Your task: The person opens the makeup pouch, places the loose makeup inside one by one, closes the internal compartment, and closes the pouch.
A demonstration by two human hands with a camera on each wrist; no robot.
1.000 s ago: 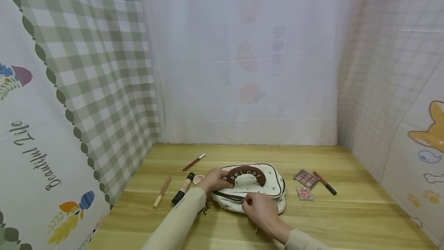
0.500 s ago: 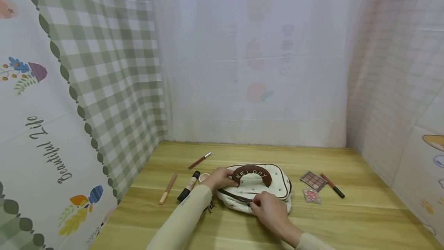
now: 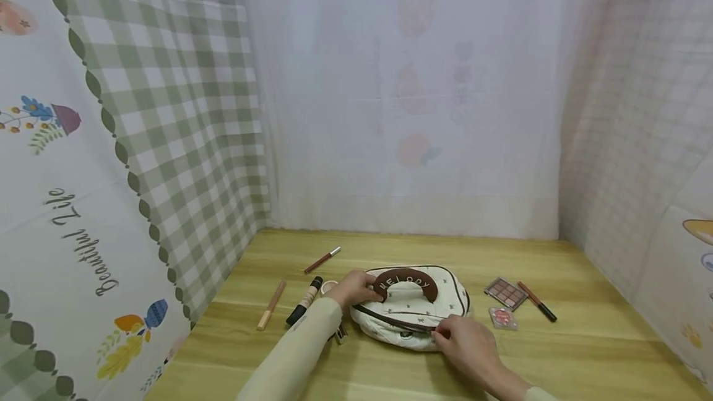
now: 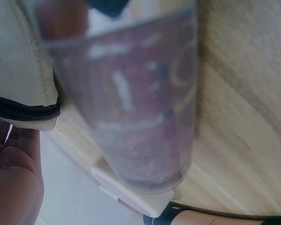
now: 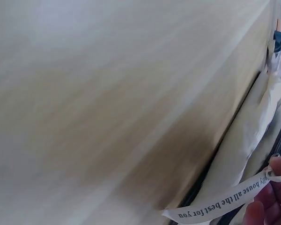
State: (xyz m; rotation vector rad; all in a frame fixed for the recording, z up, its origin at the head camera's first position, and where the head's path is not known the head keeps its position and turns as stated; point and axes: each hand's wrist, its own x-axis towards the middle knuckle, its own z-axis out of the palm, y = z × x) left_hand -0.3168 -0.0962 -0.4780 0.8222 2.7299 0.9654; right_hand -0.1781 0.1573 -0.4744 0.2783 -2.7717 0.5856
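Note:
A white makeup bag (image 3: 414, 305) with dark brown piping, a small print and a brown handle (image 3: 405, 278) lettered MELODY lies mid-table. My left hand (image 3: 355, 288) grips its left side by the handle's end; the left wrist view shows that hand (image 4: 14, 168) at the bag's zipped edge. At the front right, my right hand (image 3: 466, 338) pinches the zipper pull. From those fingertips hangs a white printed ribbon tag (image 5: 220, 205), seen in the right wrist view. The bag's inside is hidden.
Left of the bag lie a slim tube (image 3: 272, 305), a black-capped tube (image 3: 305, 302), a round compact (image 3: 328, 287) and a pencil (image 3: 322, 260). On the right are an eyeshadow palette (image 3: 505, 293), a small clear case (image 3: 503, 318) and another pencil (image 3: 537, 302). A blurred purple container (image 4: 131, 103) fills the left wrist view.
My right hand has slid right along the bag's front edge with the zipper pull. My left hand keeps its hold on the bag. The head view has shifted slightly.

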